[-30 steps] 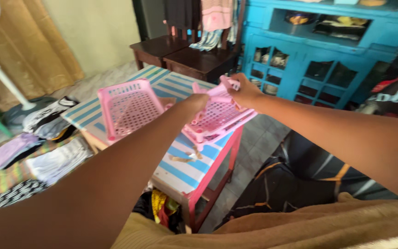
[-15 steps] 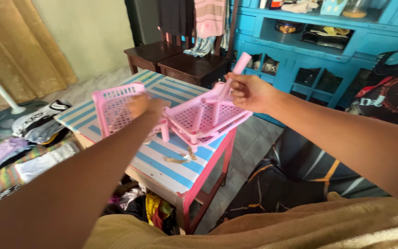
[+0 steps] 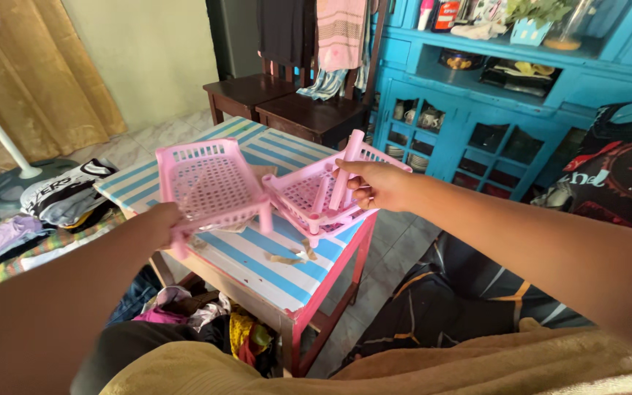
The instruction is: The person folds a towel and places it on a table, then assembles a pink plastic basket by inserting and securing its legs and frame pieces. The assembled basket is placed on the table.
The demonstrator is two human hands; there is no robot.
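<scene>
as left hand point(image 3: 161, 223) shifts to the left tray's point(image 3: 210, 183) corner | right hand point(image 3: 374, 184) now clamps a pink post point(image 3: 345, 172) upright in the right tray point(image 3: 316, 194) | both hands closed, trays apart over desk point(image 3: 272, 267)

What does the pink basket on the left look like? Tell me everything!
The left basket is a shallow pink tray that looks like plastic, with a holed mesh bottom, slotted walls and short round legs at its corners. It is tipped up so its inside faces the camera, above the striped table. The left hand grips its lower left corner. Its right edge sits beside the other basket; whether they touch is unclear.
</scene>
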